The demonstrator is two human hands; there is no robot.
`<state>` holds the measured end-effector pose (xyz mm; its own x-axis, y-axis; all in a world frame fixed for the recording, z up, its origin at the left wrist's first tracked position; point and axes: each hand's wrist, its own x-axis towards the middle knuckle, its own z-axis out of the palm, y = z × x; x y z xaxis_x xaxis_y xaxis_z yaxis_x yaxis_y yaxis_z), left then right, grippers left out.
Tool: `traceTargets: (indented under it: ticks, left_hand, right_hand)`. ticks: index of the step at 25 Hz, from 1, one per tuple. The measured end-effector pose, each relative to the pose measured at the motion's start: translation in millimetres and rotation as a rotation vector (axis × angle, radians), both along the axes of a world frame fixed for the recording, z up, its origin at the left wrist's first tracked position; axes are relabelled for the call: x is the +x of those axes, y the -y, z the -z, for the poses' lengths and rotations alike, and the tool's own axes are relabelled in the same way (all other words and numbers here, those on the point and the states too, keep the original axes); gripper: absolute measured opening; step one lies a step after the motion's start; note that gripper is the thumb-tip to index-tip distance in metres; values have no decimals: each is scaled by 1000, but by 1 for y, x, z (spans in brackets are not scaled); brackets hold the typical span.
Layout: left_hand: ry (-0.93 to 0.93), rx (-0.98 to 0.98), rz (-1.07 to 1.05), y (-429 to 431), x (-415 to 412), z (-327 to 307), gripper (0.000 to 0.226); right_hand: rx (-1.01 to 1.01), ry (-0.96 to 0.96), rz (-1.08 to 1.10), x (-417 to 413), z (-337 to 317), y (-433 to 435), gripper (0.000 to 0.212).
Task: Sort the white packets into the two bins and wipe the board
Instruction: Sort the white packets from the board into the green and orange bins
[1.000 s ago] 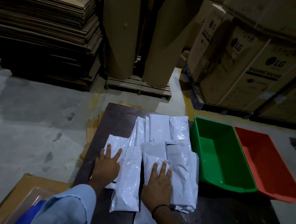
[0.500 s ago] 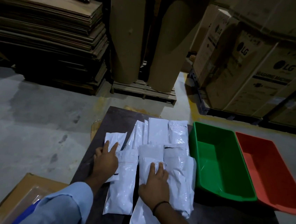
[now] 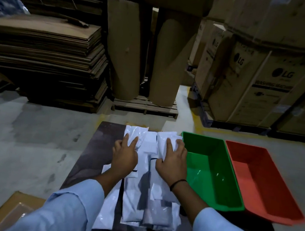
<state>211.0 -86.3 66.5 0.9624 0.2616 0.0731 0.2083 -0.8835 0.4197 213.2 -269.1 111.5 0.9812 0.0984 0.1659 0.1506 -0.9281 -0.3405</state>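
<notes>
place: I read this as a warehouse or goods store, dimly lit.
stock: tall cartons (image 3: 260, 85) printed LG and "washing machine", stacked at right.
packing material: high stack of flat cardboard sheets (image 3: 45, 57) at left; two big brown paper rolls (image 3: 125, 56) upright on a wooden pallet (image 3: 145, 106).
floor: bare grey concrete floor (image 3: 23, 139), scuffed, with a yellow painted line (image 3: 197, 121) by the cartons.
work spot: I see a green bin (image 3: 211, 170) and a red bin (image 3: 261, 183) side by side on a low dark board (image 3: 95, 147).
</notes>
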Motion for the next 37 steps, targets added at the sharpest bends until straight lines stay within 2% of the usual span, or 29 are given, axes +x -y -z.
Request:
traceTargets:
  ticks: [7, 17, 24, 34, 37]
  left_hand:
    - [56, -6, 108, 113, 17, -45, 58]
    - [-38, -48, 127, 231, 17, -32, 58]
    - [-86, -9, 116, 263, 22, -30, 61]
    - [-146, 21, 50, 267, 41, -14, 63]
    - [-139, 19, 57, 265, 44, -10, 62]
  right_hand:
    - [-34, 27, 82, 27, -15, 97, 77]
    - [-62, -43, 91, 40, 2, 198, 76]
    - [-36, -96, 43, 56, 25, 210, 75]
    - [-194, -218, -7, 80, 69, 216, 73]
    - [-234, -246, -16, 87, 86, 214, 66]
